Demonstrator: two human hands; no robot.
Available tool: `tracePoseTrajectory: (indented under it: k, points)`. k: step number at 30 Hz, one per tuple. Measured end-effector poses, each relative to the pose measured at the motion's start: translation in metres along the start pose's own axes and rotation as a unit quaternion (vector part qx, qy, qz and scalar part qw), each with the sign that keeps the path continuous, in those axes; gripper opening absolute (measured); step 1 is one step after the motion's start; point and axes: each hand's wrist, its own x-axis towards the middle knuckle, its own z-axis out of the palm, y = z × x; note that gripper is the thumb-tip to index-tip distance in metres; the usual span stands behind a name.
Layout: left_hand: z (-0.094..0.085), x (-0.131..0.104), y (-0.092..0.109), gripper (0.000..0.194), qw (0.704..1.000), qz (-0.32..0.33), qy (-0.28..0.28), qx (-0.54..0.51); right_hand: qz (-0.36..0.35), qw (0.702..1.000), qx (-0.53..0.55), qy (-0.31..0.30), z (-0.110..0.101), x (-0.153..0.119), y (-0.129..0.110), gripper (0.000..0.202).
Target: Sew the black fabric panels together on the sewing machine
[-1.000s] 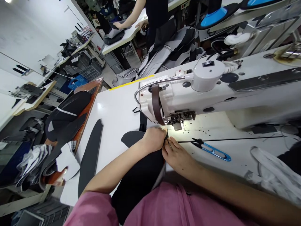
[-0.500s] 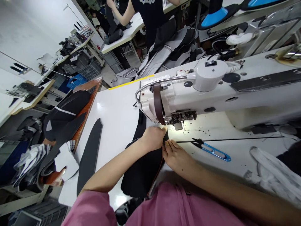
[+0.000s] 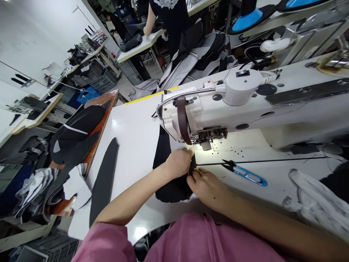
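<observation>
A black fabric piece lies on the white sewing table, its far part running beneath the head of a white sewing machine. A thin reddish line shows along its right edge. My left hand is closed on the fabric, fingertips just in front of the presser foot area; the needle is hidden. With curled fingers, my right hand pinches the right edge of the same piece, nearer my body. Blue-handled thread snips lie to the right of my right hand, untouched.
A dark grey cut panel rests on the table at the left. Beyond it, a brown side table carries stacked dark pieces. White mesh-like material lies at the right. A person in dark clothing stands at another table behind.
The black fabric has moved forward, away from my body, with more of it past the machine head. My right hand has shifted slightly along its edge. The person behind has lowered an arm.
</observation>
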Motion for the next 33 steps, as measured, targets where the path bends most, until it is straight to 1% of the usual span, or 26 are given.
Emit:
tracePoseTrajectory:
  k: [3, 7, 9, 12, 15, 16, 18, 22, 24, 25, 27, 28, 29, 31, 33]
  points:
    - [0.002, -0.003, 0.003, 0.026, 1.000, -0.003, -0.005, 0.017, 0.005, 1.000, 0.004, 0.020, 0.005, -0.003, -0.001, 0.017]
    - [0.000, -0.009, 0.007, 0.041, 0.999, -0.007, -0.022, 0.050, 0.013, 0.994, -0.061, 0.093, 0.024, -0.009, -0.001, 0.018]
    - [0.000, -0.012, 0.007, 0.046, 0.998, -0.007, -0.020, 0.061, 0.017, 0.991, -0.078, 0.109, 0.032, -0.011, -0.002, 0.022]
    - [0.001, -0.013, 0.005, 0.045, 0.998, -0.006, -0.003, 0.062, 0.030, 0.991, -0.078, 0.109, 0.039, -0.013, -0.003, 0.037]
    - [0.004, -0.008, 0.003, 0.036, 0.998, -0.007, 0.019, 0.051, 0.050, 0.990, -0.059, 0.114, 0.046, -0.014, -0.004, 0.064]
    - [0.005, -0.006, 0.003, 0.033, 0.999, -0.008, 0.025, 0.047, 0.055, 0.990, -0.055, 0.117, 0.049, -0.014, -0.005, 0.070]
    - [0.007, -0.002, 0.004, 0.029, 0.998, -0.014, 0.034, 0.045, 0.064, 0.989, -0.057, 0.123, 0.054, -0.015, -0.007, 0.075]
    - [0.014, 0.004, 0.004, 0.028, 0.996, -0.023, 0.064, 0.050, 0.066, 0.987, -0.075, 0.125, 0.057, -0.016, -0.014, 0.078]
    - [0.021, 0.003, -0.002, 0.028, 0.994, -0.018, 0.096, 0.039, 0.062, 0.986, -0.078, 0.132, 0.052, -0.017, -0.015, 0.071]
    - [0.024, 0.002, -0.006, 0.029, 0.992, -0.015, 0.119, 0.031, 0.059, 0.987, -0.074, 0.131, 0.047, -0.017, -0.014, 0.063]
    - [0.031, 0.000, -0.018, 0.031, 0.985, 0.001, 0.172, 0.011, 0.038, 0.992, -0.044, 0.113, 0.036, -0.016, -0.007, 0.044]
    - [0.034, 0.000, -0.025, 0.033, 0.981, 0.013, 0.194, -0.002, 0.010, 0.995, -0.018, 0.097, 0.030, -0.015, -0.001, 0.038]
    - [0.037, 0.000, -0.031, 0.034, 0.977, 0.029, 0.210, -0.016, -0.029, 0.996, 0.011, 0.081, 0.026, -0.014, 0.005, 0.036]
    - [0.041, 0.002, -0.041, 0.037, 0.973, 0.057, 0.221, -0.044, -0.120, 0.989, 0.065, 0.055, 0.022, -0.012, 0.021, 0.045]
    - [0.043, 0.006, -0.047, 0.038, 0.971, 0.075, 0.218, -0.059, -0.174, 0.979, 0.099, 0.031, 0.024, -0.009, 0.034, 0.056]
